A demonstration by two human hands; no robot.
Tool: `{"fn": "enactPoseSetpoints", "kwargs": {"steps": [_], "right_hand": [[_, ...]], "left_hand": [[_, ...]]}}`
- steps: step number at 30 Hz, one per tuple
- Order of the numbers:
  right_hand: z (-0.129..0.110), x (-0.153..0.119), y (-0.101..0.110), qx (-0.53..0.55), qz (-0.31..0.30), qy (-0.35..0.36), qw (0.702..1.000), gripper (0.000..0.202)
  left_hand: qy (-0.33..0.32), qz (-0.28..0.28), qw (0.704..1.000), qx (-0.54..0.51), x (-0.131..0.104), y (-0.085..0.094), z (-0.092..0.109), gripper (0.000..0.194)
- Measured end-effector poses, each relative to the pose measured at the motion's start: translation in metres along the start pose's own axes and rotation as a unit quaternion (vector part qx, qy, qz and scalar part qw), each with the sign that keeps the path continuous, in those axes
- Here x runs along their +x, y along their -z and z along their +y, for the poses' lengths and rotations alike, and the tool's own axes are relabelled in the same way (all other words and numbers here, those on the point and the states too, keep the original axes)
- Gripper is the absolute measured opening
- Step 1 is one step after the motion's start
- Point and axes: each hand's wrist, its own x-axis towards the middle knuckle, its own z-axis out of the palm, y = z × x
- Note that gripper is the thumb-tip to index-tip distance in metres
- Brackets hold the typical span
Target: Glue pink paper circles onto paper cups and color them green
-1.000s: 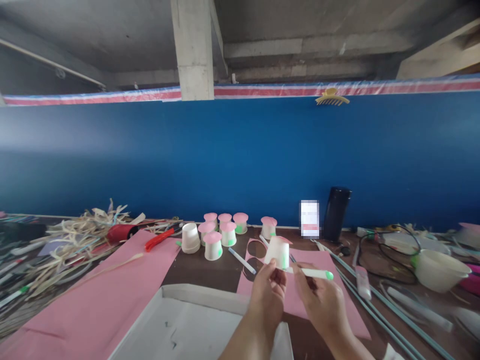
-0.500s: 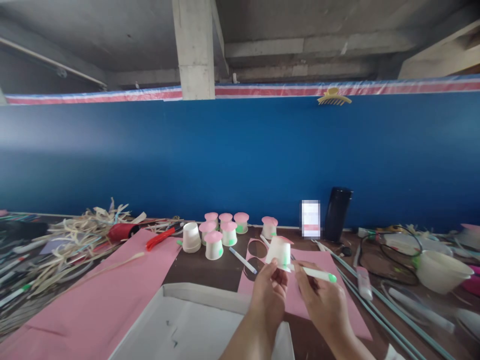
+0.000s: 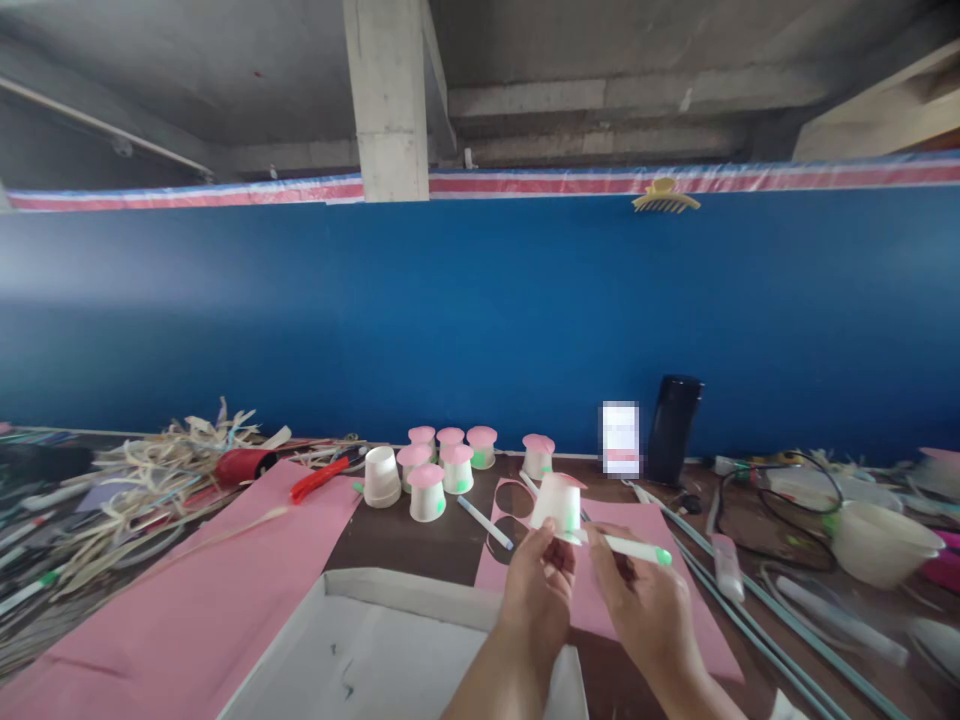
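Note:
My left hand (image 3: 544,580) is closed on the rim of an upside-down white paper cup (image 3: 553,505), which carries a pink paper piece on its upper end and a green mark on its side. In my right hand (image 3: 645,590) is a white marker with a green end (image 3: 634,549); its tip is at the cup's lower right side, where fingers partly hide it. Beyond my hands stand several upturned cups with pink paper tops (image 3: 427,495) and green marks. Beside them is a plain white cup (image 3: 382,478).
Pink paper with round cutouts (image 3: 491,572) lies under my hands, a marker (image 3: 486,523) across it. An open white box (image 3: 375,577) is in front. Pink sheet (image 3: 225,570) and paper strips (image 3: 165,470) lie left. A dark bottle (image 3: 673,430), tubes (image 3: 795,640) and bowl (image 3: 885,545) are right.
Almost nothing differs. Both hands keep the cup and marker in the same place, and the whole view has shifted very slightly.

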Motion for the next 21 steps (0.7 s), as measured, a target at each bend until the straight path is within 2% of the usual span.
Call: {"fn": "enactPoseSetpoints", "kwargs": {"steps": [10, 21], "right_hand": [[0.013, -0.001, -0.009, 0.029, 0.026, 0.018, 0.999, 0.029], [0.016, -0.002, -0.01, 0.029, 0.039, 0.026, 0.998, 0.027]], "left_hand": [[0.01, -0.007, 1.0, 0.001, -0.001, 0.0, 0.001, 0.006], [0.009, -0.009, 1.0, 0.003, -0.002, -0.001, 0.001, 0.007]]}}
